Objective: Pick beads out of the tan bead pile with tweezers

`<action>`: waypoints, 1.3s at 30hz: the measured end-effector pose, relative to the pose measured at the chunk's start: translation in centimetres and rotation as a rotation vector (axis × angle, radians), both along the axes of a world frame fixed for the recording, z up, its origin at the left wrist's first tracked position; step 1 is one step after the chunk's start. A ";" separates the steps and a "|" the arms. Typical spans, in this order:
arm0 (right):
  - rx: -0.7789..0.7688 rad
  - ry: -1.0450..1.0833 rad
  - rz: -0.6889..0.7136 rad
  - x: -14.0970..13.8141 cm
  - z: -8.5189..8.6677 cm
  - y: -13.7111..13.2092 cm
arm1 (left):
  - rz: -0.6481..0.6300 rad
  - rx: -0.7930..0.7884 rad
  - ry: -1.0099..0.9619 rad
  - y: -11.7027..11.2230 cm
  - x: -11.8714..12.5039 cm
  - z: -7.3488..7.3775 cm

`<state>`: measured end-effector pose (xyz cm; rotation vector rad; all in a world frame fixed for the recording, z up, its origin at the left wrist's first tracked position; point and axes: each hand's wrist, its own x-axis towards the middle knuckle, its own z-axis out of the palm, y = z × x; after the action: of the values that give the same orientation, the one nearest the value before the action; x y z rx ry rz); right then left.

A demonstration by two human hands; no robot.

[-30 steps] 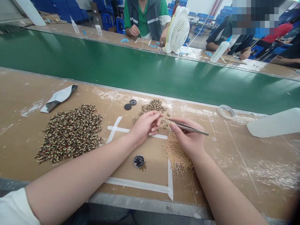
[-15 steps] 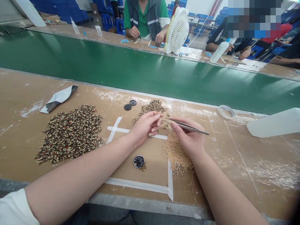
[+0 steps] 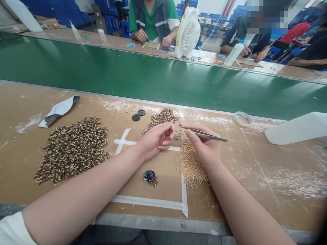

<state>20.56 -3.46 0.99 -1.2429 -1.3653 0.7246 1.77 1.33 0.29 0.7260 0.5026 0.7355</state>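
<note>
My left hand (image 3: 156,139) is curled, its fingertips pinched on a tiny part I cannot make out. My right hand (image 3: 204,146) grips metal tweezers (image 3: 204,134), whose tips point left toward the left fingertips. Under the right hand lies a pile of small tan beads (image 3: 190,165). Behind the hands sits a small heap of brown-and-cream parts (image 3: 161,117). A much larger heap of the same patterned parts (image 3: 73,148) spreads on the left. A small round black dish (image 3: 149,176) rests inside a white tape outline (image 3: 150,202).
Two black discs (image 3: 138,115) lie near the small heap. A crumpled grey-white bag (image 3: 58,110) is at far left, a tape ring (image 3: 242,118) and a white bottle (image 3: 296,127) on the right. A green conveyor belt (image 3: 153,78) runs behind; across it sit other people and a white fan (image 3: 187,33).
The view has shifted slightly; my hands stay together, with the tweezers a little closer to the left fingertips.
</note>
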 end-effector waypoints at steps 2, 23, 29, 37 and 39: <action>-0.026 0.073 -0.002 0.1 -0.1 0.1 | -0.034 -0.032 -0.029 0.1 -0.1 0.1; -0.136 0.377 0.282 0.4 -0.9 0.9 | -0.226 0.049 0.037 -0.7 -0.4 0.7; -0.184 0.396 0.395 0.3 -0.4 0.9 | -0.292 0.068 0.005 -0.9 -0.6 0.4; -0.182 0.435 0.522 0.5 -0.4 0.8 | -0.318 0.055 0.001 -1.1 -0.8 0.4; -0.192 0.419 0.522 0.4 -0.4 0.8 | -0.325 0.060 0.011 -1.1 -0.7 0.5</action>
<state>21.00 -2.61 0.59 -0.8067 -1.2899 1.4219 1.02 0.23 0.76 0.8441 0.3620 0.4435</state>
